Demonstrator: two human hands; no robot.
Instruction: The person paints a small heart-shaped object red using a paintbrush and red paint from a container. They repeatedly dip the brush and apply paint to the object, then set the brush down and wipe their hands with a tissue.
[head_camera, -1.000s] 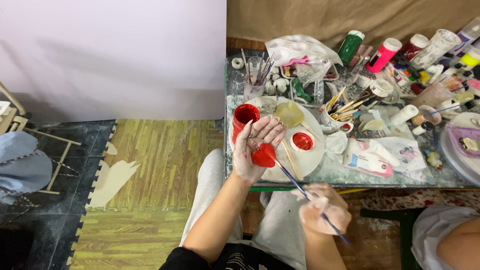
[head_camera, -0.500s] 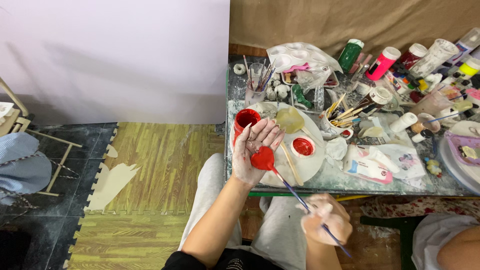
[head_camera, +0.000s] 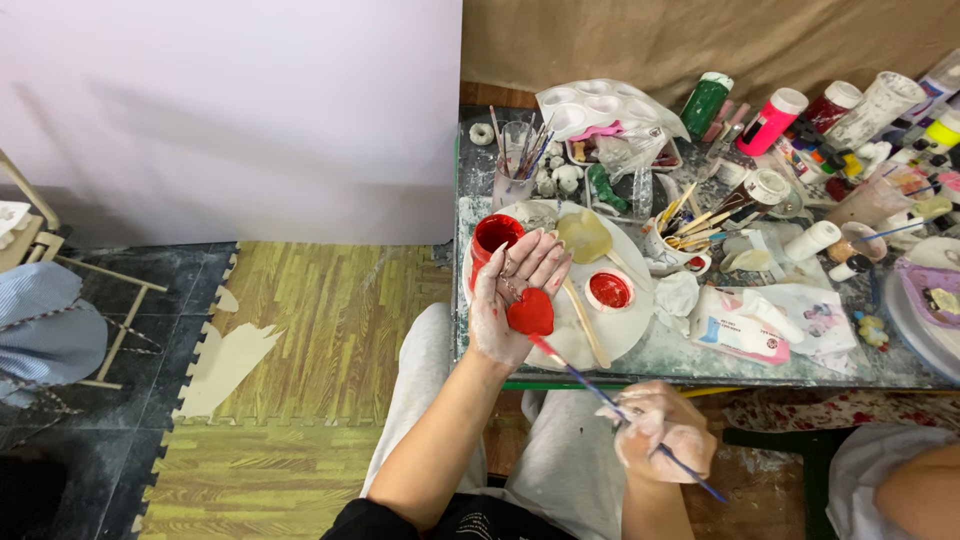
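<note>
Red heart piece (head_camera: 530, 312), mostly painted, rests on my flat-open left hand (head_camera: 515, 300) mid-frame; my right hand (head_camera: 662, 432) grips the paintbrush (head_camera: 600, 390), touching its lower edge.

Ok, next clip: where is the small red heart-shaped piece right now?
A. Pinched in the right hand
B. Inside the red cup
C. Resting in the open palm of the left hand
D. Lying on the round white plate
C: the red heart-shaped piece lies in the open left hand, while the right hand holds a thin brush whose tip meets the piece's edge.
</note>
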